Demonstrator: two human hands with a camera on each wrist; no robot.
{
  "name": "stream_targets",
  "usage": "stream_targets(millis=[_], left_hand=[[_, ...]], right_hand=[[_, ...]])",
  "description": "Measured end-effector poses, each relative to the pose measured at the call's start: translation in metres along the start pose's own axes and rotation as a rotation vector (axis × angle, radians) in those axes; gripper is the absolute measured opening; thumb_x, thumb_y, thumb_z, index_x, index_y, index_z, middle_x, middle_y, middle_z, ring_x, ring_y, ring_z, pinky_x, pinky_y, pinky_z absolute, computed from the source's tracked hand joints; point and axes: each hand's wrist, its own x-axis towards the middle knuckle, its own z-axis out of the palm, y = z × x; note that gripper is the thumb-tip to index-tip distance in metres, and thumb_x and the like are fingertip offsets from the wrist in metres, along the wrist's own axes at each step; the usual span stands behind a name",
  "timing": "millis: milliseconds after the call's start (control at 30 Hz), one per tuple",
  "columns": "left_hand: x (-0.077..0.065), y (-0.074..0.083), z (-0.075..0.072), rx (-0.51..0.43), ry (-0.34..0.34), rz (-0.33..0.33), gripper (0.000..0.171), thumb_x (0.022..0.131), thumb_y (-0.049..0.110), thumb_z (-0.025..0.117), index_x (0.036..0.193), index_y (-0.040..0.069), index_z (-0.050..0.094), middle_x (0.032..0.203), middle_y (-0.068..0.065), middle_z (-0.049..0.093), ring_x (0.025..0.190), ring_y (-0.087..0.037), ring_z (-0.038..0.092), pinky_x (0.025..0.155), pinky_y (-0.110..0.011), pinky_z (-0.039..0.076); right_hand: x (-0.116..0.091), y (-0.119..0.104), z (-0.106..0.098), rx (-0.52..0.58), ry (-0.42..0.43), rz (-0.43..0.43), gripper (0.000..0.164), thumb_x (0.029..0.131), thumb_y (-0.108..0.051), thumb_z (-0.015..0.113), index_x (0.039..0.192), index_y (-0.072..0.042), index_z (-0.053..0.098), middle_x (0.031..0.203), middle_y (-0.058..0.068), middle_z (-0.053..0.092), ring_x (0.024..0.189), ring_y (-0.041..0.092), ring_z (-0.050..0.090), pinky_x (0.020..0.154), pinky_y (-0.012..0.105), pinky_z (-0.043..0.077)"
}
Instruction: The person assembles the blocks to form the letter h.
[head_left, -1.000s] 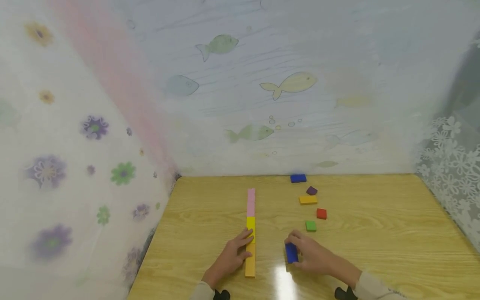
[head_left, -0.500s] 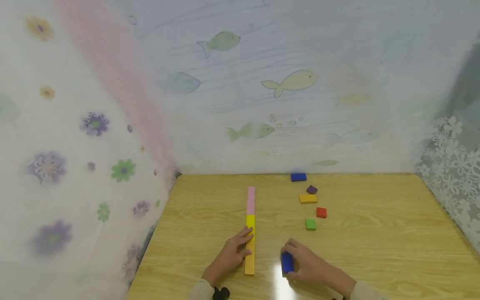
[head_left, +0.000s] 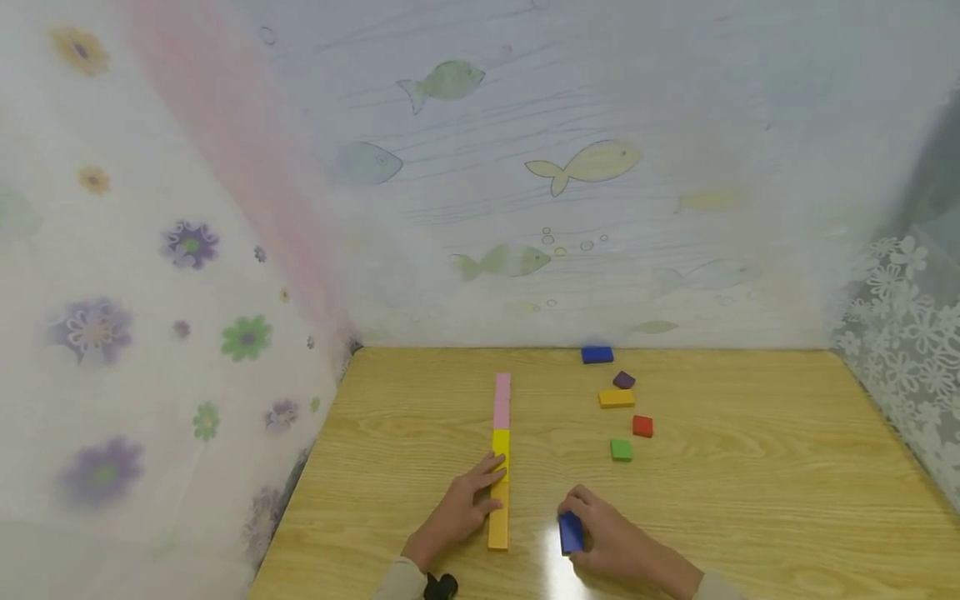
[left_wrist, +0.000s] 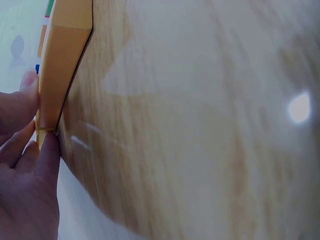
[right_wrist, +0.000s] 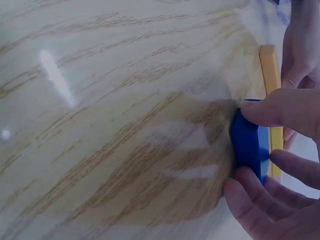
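In the head view, a straight row of flat blocks runs away from the person: a pink section (head_left: 502, 402), a yellow block (head_left: 501, 442) and an orange block (head_left: 498, 532) at the near end. My left hand (head_left: 459, 510) rests along the row's left side, fingertips on the yellow block and thumb on the orange one. To the right, my right hand (head_left: 615, 540) grips a blue rectangular block (head_left: 571, 534) between thumb and fingers, low over the table and apart from the row. The right wrist view shows the blue block (right_wrist: 248, 142) pinched at its ends.
Right of the row lie loose blocks: a blue one (head_left: 597, 355), a purple one (head_left: 624, 380), an orange one (head_left: 617, 398), a red one (head_left: 642, 426) and a green one (head_left: 621, 450). A fish-painted wall (head_left: 420, 308) borders the wooden table's (head_left: 735, 467) far edge.
My right hand has moved toward the person and slightly left with the blue block, which has turned a little. My left hand stays on the row.
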Motion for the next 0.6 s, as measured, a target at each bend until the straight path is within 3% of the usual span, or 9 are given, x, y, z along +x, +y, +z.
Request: stream_targets(millis=[433,600], left_hand=[[0.0015,0.0017,-0.0007,0.018,0.003,0.01,0.047,0.088,0.012,0.064,0.131,-0.005,0.052,0.148,-0.01,0.036,0.139,-0.03,0.025,0.109,-0.047,0.028],[0.0014,0.0,0.0003,0.031,0.007,0.009,0.047,0.088,0.012,0.065,0.13,-0.004,0.052,0.148,-0.009,0.037,0.138,-0.03,0.026,0.109,-0.046,0.027]], right_hand=[[-0.0033,0.0051,0.0041,-0.037,0.024,-0.007,0.042,0.079,-0.016,0.075,0.115,-0.01,0.055,0.114,-0.002,0.044,0.094,0.014,0.052,0.077,0.023,0.051],[-0.0041,0.0055,0.004,-0.029,-0.002,0.027,0.042,0.08,-0.02,0.074,0.117,-0.013,0.054,0.115,-0.003,0.044,0.096,0.013,0.052,0.078,0.023,0.051]])
